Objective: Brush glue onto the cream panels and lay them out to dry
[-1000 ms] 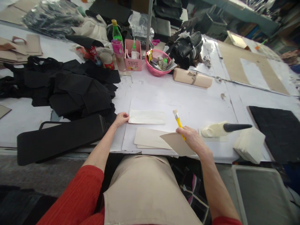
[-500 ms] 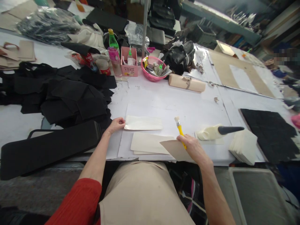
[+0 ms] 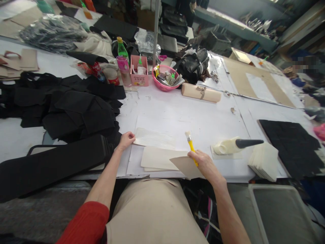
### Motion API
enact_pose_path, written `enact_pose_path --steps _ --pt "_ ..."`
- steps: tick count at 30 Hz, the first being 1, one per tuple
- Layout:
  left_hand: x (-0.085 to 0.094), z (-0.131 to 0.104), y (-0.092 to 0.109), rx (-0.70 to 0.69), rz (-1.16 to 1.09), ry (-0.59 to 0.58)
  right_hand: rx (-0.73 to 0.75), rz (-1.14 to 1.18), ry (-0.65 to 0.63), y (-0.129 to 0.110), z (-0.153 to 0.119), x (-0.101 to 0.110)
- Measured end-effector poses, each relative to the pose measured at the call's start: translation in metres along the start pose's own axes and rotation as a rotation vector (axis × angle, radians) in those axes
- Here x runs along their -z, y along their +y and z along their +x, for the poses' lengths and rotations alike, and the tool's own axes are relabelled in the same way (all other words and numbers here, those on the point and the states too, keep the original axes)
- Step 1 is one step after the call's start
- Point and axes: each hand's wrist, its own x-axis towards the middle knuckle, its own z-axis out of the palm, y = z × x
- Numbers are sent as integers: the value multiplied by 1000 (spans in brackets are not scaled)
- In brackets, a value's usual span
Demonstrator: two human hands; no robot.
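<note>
My left hand (image 3: 127, 140) pinches the left end of a pale, shiny strip (image 3: 153, 138) on the white-covered table. In my right hand (image 3: 201, 159) are a yellow-handled brush (image 3: 191, 145), bristles up, and a beige sheet (image 3: 184, 165). That sheet partly overlaps other cream pieces (image 3: 157, 158) lying just below the strip. Right of my right hand, a cream-coated container with a dark tapered end (image 3: 230, 146) lies on its side. Beyond it leans a stack of cream pieces (image 3: 265, 159).
Black cut pieces (image 3: 76, 108) heap at the left, above a long black panel (image 3: 56, 162). Further back stand a pink bowl (image 3: 165, 87), a pink box (image 3: 139, 80), bottles and a beige roll (image 3: 200, 93). Black sheets (image 3: 291, 145) lie at the right.
The brush and the beige sheet have shifted slightly left with my right hand. The strip's right part looks lower and tilted, while my left hand keeps its end. The whole view has moved slightly.
</note>
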Motion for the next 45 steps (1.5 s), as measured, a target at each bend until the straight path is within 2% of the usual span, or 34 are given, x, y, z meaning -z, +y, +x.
enact_pose_path --steps 6,10,13,16,18,21,23,24,26,29,33,35,37,41,45 --pt "-6 -10 -5 14 51 74 6 -31 -22 -4 1 1" --pt "-6 -18 10 22 227 97 58 -92 -51 -15 12 6" --pt "-3 -31 26 -1 407 148 154 -139 -85 -31 32 1" --pt "-5 -55 40 -44 470 247 264 -182 -122 -52 62 -18" --pt "-11 -77 43 -59 345 176 328 -189 -139 -67 84 -38" --pt "-26 -112 37 30 -38 14 374 -167 -137 -87 113 -74" --pt "-36 -132 28 87 -189 21 378 -119 -89 -96 125 -99" --pt "-40 -140 24 96 -189 45 374 -75 -48 -98 127 -109" --pt "-45 -151 19 77 -96 71 343 40 62 -96 121 -127" --pt "-50 -157 19 33 43 48 202 178 245 -72 84 -141" --pt "-57 -156 30 8 292 -19 -232 191 469 -17 8 -152" --pt "-62 -158 37 8 446 -54 -377 174 481 7 -21 -162" --pt "-66 -163 42 11 560 -90 -457 161 462 18 -36 -175" --pt "-73 -177 45 34 646 -166 -522 163 425 14 -36 -198" --pt "-74 -185 39 26 608 -195 -591 132 395 6 -29 -205"
